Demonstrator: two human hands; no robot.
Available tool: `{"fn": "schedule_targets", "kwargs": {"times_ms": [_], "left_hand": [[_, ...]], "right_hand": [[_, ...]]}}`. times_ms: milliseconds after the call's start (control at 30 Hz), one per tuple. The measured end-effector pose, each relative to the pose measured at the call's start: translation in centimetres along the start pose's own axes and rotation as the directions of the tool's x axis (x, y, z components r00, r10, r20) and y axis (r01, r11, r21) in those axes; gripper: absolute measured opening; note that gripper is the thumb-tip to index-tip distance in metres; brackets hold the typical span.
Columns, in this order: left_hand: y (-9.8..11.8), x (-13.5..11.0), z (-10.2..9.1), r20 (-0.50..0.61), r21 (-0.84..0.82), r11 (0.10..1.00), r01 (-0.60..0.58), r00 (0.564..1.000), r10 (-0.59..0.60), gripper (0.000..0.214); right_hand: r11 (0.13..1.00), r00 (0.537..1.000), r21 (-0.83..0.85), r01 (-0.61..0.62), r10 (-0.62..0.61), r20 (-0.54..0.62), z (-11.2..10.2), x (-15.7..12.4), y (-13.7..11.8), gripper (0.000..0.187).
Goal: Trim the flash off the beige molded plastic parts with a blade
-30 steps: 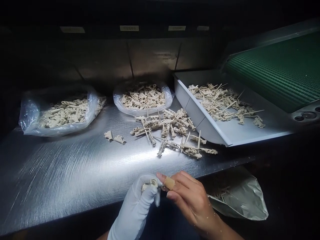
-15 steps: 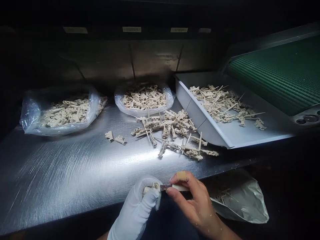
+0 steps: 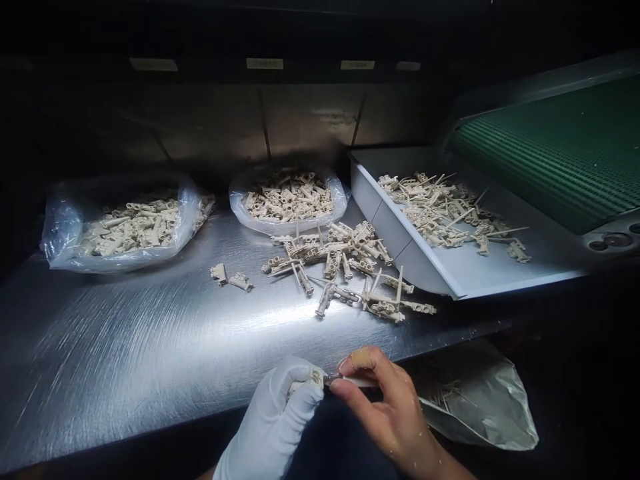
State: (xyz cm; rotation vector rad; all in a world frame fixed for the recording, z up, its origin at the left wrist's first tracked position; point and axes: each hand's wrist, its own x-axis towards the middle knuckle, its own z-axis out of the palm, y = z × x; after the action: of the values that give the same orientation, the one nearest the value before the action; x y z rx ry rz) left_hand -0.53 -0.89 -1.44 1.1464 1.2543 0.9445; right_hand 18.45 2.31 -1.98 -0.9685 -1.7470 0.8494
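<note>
My left hand, in a white glove, is closed round a cream plastic part with a round opening facing right. My right hand is bare, with a tan bandage on one finger. Its thumb and fingers pinch a small knife with a pale handle; the dark blade points left at the part's open end. Whether the blade touches the part I cannot tell. Beyond both hands, a heap of similar cream parts, some with thin sprues, lies on the metal table. Two loose pieces lie left of the heap.
Two clear plastic bags of cream parts stand behind, a left bag and a middle bag. A grey tray with more parts sits at right, beside a green conveyor belt. Below the table edge hangs a bag holding thin scraps.
The part in my left hand has turned slightly, and my gloved fingers cover more of it. The knife has shifted a little, with less of its blade showing. The heaps look unchanged.
</note>
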Motion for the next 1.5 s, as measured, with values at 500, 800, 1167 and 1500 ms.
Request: {"fn": "schedule_targets", "kwargs": {"times_ms": [500, 800, 1167, 1500], "left_hand": [[0.1, 0.0, 0.0, -0.021, 0.052, 0.998, -0.042, 0.999, 0.043, 0.037], [0.5, 0.1, -0.3, 0.035, 0.025, 1.0, 0.015, 0.999, -0.016, 0.042], [0.4, 0.3, 0.3, -0.025, 0.097, 0.995, -0.04, 0.999, 0.042, 0.042], [-0.3, -0.4, 1.7, -0.115, -0.008, 1.0, 0.011, 0.993, -0.012, 0.04]], "right_hand": [[0.991, 0.982, -0.011, -0.134, 0.134, 0.13, -1.2, 0.6, -0.4, 0.015], [0.964, 0.92, 0.078, -0.253, 0.215, 0.327, -2.5, 2.0, -0.4, 0.025], [0.988, 0.975, -0.095, -0.122, 0.138, 0.172, -1.7, 1.5, -0.8, 0.026], [0.973, 0.988, -0.193, 0.129, -0.142, -0.055, 0.4, 0.0, 1.0, 0.026]]}}
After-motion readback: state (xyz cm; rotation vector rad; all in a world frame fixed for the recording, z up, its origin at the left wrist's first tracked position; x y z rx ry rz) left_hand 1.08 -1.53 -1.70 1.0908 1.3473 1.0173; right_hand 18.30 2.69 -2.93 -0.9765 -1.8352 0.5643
